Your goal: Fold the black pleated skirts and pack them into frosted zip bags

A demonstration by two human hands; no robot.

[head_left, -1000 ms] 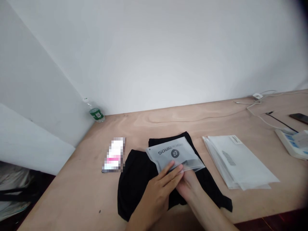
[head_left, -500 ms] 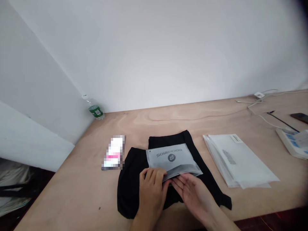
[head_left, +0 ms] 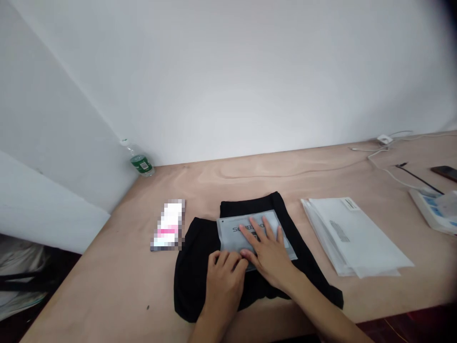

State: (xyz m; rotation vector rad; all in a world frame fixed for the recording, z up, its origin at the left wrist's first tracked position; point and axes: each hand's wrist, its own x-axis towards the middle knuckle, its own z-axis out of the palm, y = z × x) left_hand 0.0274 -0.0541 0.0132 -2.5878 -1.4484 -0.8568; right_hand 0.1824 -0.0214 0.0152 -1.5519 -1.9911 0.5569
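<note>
A frosted plastic bag point(head_left: 227, 233) with dark printed lettering lies on a folded black cloth garment point(head_left: 194, 267). With fingers curled, my left hand point(head_left: 226, 274) grips the bag's near left edge. Flat on top of the bag, fingers spread, rests my right hand point(head_left: 267, 252), covering part of the print. Its thumb reaches close to my left fingers. What the bag contains cannot be made out.
Several frosted plastic bags point(head_left: 367, 238) are stacked on the wooden table point(head_left: 117, 281) at right. A phone with a blurred screen point(head_left: 169, 224) lies at left, a water bottle point(head_left: 142, 164) behind it. Cables point(head_left: 385, 166), a dark phone point(head_left: 444, 171) and a power strip point(head_left: 428, 209) are far right.
My right hand has come out from under the bag's near edge and now presses flat on its top. The bag's near opening has flattened down. My left hand stays at the edge.
</note>
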